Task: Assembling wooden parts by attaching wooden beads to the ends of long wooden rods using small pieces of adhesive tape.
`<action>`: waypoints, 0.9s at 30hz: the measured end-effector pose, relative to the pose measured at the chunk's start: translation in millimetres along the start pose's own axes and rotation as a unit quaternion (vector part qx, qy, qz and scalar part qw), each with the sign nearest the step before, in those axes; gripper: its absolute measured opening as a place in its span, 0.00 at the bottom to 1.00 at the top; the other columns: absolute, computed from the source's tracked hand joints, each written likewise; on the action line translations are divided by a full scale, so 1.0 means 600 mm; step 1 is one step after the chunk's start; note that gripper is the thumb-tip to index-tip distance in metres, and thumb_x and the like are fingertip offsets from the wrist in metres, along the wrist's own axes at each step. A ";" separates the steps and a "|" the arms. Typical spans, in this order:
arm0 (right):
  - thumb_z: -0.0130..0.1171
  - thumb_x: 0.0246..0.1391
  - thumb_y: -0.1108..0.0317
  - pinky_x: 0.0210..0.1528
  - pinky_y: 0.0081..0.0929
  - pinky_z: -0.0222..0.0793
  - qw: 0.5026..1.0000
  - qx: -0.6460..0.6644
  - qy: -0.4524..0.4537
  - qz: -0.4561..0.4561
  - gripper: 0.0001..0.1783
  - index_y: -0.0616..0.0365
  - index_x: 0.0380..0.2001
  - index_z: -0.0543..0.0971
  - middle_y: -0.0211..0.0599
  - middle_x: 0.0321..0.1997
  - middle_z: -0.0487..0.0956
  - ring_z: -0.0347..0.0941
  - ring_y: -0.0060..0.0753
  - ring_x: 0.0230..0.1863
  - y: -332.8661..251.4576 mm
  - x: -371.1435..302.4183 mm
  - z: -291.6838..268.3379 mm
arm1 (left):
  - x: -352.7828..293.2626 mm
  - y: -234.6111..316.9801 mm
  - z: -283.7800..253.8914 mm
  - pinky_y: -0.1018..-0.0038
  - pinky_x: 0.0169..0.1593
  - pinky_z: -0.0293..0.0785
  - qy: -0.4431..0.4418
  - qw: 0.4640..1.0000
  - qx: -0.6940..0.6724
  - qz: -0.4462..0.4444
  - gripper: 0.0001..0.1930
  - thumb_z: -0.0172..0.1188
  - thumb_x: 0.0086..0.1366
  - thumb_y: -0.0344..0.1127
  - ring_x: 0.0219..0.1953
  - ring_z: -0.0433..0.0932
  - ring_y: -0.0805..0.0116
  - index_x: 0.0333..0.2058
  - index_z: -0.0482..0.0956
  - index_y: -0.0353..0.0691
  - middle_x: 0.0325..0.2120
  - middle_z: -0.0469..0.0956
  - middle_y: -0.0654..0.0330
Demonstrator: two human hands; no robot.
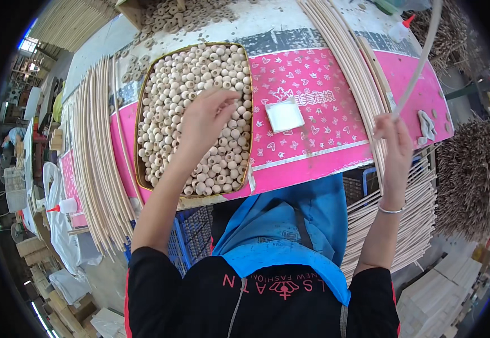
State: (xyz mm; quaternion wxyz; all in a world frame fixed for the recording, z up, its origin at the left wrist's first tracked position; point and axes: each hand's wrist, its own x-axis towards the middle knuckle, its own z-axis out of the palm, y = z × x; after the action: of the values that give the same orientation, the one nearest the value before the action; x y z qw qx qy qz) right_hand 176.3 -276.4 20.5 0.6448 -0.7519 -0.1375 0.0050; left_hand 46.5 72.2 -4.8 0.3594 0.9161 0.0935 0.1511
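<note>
My left hand (pixel 208 115) is over a rectangular tray (pixel 137 147) with a gold-brown rim, filled with round wooden beads (pixel 166 107), each with a hole. Its fingers are bent, the thumb apart from them, and I see no bead between them. On the right, my right hand (pixel 394 135) grips a thin pale wooden rod (pixel 421 62) near its lower end. The rod slants up and away to the top edge of the view. Between the hands lies a small square dish (pixel 285 115) with something white in it.
Bundles of wooden rods lie on the table left of the tray (pixel 95 152) and at right (pixel 346 67). Flat wooden rings (pixel 171 17) are scattered at the far side. A crumpled grey cloth (pixel 426 127) and red-tipped bottles (pixel 65 206) sit near the edges. More rods (pixel 397 219) are stacked below.
</note>
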 end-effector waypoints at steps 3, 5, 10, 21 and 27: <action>0.59 0.65 0.71 0.33 0.18 0.66 0.990 -0.074 -0.112 -0.041 0.07 0.66 0.40 0.79 0.27 0.31 0.75 0.70 0.15 0.32 -0.035 0.010 0.069 | 0.036 -0.012 0.032 0.68 0.44 0.76 0.029 0.990 0.104 0.086 0.09 0.65 0.61 0.30 0.37 0.80 0.62 0.41 0.82 0.43 0.35 0.78 0.59; 0.60 0.64 0.72 0.33 0.22 0.68 0.991 -0.055 -0.111 -0.044 0.07 0.66 0.40 0.79 0.30 0.31 0.76 0.72 0.18 0.32 -0.039 0.016 0.113 | 0.053 -0.016 0.050 0.64 0.46 0.73 0.076 0.967 0.207 0.128 0.10 0.66 0.59 0.31 0.38 0.79 0.60 0.41 0.81 0.45 0.36 0.77 0.61; 0.60 0.64 0.71 0.34 0.26 0.71 0.973 -0.118 -0.127 -0.150 0.06 0.64 0.39 0.78 0.38 0.31 0.78 0.77 0.28 0.31 -0.023 0.031 0.175 | 0.068 -0.023 0.073 0.63 0.45 0.69 0.074 0.955 0.272 0.093 0.10 0.68 0.56 0.33 0.40 0.78 0.60 0.37 0.78 0.45 0.35 0.75 0.61; 0.59 0.63 0.71 0.31 0.31 0.72 0.946 -0.210 -0.196 -0.150 0.06 0.63 0.38 0.77 0.38 0.33 0.78 0.79 0.34 0.30 0.014 0.021 0.233 | 0.037 0.016 0.034 0.69 0.41 0.74 0.061 0.998 0.008 -0.007 0.08 0.66 0.60 0.31 0.35 0.80 0.65 0.37 0.77 0.40 0.33 0.79 0.60; 0.60 0.63 0.71 0.31 0.29 0.70 0.959 -0.170 -0.151 -0.171 0.05 0.62 0.38 0.78 0.40 0.31 0.78 0.76 0.33 0.28 0.025 0.031 0.210 | -0.012 0.044 0.019 0.81 0.40 0.71 0.006 0.877 -0.457 -0.148 0.08 0.66 0.66 0.32 0.35 0.73 0.83 0.41 0.79 0.38 0.33 0.78 0.69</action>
State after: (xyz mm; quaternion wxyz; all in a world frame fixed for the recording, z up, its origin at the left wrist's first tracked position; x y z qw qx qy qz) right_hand 173.7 -152.5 -11.9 0.4706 -0.8059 -0.3589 -0.0151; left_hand 45.6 43.6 3.9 0.7556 0.6246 0.1509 0.1273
